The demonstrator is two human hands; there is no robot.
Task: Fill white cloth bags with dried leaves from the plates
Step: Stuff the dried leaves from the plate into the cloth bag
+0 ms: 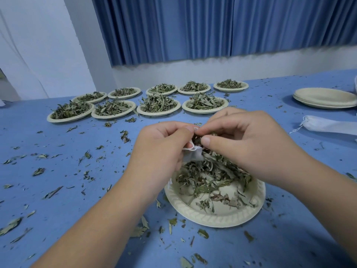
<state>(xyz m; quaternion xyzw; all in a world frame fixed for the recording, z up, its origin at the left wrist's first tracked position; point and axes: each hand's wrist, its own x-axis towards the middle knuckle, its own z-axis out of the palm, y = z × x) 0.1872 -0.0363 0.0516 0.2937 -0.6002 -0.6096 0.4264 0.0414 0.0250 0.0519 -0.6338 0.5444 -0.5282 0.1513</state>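
A cream paper plate (pixel 216 217) lies in front of me with a pile of dried leaves (pixel 210 176) on it. Above the plate my left hand (pixel 160 151) grips the mouth of a small white cloth bag (pixel 193 154); most of the bag is hidden behind that hand. My right hand (pixel 247 140) pinches a clump of dried leaves at the bag's opening, thumb and fingers curled round them.
Several plates heaped with dried leaves (pixel 158 105) stand in two rows at the back of the blue table (pixel 58 190). A stack of empty plates (pixel 324 97) and a filled white bag (pixel 328 124) lie at the right. Loose leaf bits litter the tabletop.
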